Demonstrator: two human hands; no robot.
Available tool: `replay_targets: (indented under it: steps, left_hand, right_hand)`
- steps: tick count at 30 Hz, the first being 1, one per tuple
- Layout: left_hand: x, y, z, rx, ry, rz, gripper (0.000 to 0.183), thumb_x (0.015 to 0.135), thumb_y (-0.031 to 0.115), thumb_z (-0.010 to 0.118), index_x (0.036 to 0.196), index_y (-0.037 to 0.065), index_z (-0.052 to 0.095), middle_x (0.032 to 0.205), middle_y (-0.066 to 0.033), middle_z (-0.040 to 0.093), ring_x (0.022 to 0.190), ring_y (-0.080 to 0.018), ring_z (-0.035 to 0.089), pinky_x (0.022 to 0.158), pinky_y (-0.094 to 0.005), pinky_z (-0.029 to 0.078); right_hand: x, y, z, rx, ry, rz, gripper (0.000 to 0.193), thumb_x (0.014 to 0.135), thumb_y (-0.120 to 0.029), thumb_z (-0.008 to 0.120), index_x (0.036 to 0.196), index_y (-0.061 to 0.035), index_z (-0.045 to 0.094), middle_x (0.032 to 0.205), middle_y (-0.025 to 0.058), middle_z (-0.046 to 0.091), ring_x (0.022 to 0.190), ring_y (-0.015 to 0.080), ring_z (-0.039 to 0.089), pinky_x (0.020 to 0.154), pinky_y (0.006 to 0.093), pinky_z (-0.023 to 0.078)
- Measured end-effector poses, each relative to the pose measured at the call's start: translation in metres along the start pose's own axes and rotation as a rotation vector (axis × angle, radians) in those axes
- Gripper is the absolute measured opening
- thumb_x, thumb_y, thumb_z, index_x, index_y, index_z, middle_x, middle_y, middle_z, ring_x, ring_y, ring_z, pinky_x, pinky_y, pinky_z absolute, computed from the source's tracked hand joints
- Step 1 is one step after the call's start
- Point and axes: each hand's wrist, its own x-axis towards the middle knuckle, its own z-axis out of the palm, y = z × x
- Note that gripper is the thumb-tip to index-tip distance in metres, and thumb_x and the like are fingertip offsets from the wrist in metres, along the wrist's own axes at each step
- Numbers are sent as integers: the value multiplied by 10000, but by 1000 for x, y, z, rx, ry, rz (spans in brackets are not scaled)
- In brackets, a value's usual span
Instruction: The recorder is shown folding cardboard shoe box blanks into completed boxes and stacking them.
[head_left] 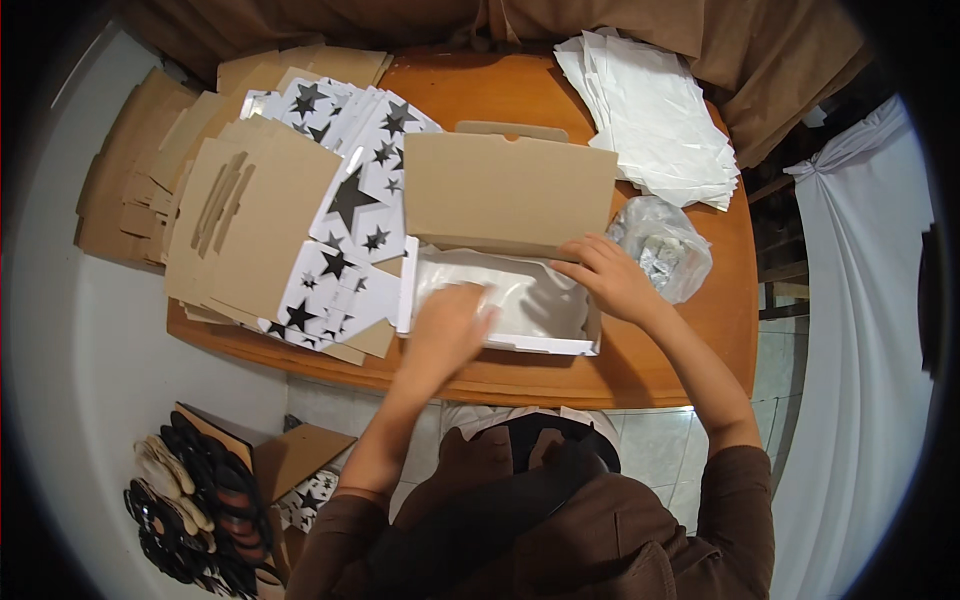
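A cardboard box (510, 190) stands before me on the wooden table, its brown-lined lid raised at the back. White tissue paper (530, 295) lines its inside. My left hand (455, 325) is over the box's front left part, at the paper, its fingers smeared by motion. At the back right corner of the box, my right hand (610, 278) lies with fingers stretched out over the edge near the lid's fold, holding nothing that shows. Whether anything lies under the paper is hidden.
Flattened boxes (250, 210), some printed with black stars, are piled at the left. A stack of white paper sheets (660, 120) lies back right. Beside the box sits a clear plastic bag (662, 250) of small silvery things. Several sandals (195, 500) are on the lower left.
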Motion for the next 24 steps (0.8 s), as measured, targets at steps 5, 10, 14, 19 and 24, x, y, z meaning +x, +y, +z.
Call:
replay_targets:
  steps: [5,10,14,19,24]
  left_hand:
    - [-1,60,86,-112,-182,156,330,773,277,662,998,43,599,946,-101,605,901,-277,566,805,-366,430]
    - [-11,72,103,20,-157,232,195,755,234,657,828,75,571,802,-57,547,791,-232,547,717,-345,420]
    - [-29,72,108,219,-56,354,115,724,153,603,820,93,579,789,-28,544,751,-165,544,655,-292,410]
    - [-39,78,107,233,109,400,242,701,157,637,930,77,635,845,-5,606,730,-152,574,647,-287,433]
    - [-40,80,104,221,131,401,337,687,136,642,1017,70,644,856,-1,615,734,-150,581,658,-280,445]
  right_hand:
    - [-71,-12,0,-89,81,105,404,756,-65,588,1155,-126,562,1201,100,533,1166,265,497,1048,568,253]
    - [-110,-17,18,-19,22,95,482,785,-135,609,1253,-151,495,1320,92,472,1232,245,461,1065,575,209]
    - [-111,-14,24,-74,35,21,446,829,-160,551,1270,-171,481,1357,41,459,1242,202,450,1077,516,243]
    - [-102,-7,21,-152,20,-88,395,863,-202,481,1257,-183,493,1352,13,464,1244,184,442,1073,504,264]
    - [-94,2,24,-106,6,-163,344,852,-198,468,1187,-191,545,1268,7,528,1212,171,468,1080,468,272]
